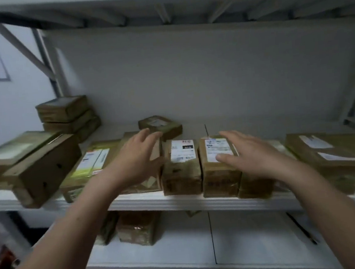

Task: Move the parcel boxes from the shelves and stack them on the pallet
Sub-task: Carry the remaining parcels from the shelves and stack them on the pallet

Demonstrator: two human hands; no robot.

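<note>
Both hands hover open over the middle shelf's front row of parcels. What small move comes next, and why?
Probably lower the left hand and right hand to clamp the 010-labelled box and the labelled box right of it together: both hands are open, empty, and flank that pair.

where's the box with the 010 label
The 010 box stands at the front of the shelf, centre of the head view, between the left hand and right hand.

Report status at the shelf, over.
Left hand open over plain box. Right hand open over labelled box. Nothing gripped yet. Neighbouring boxes packed close.
</note>
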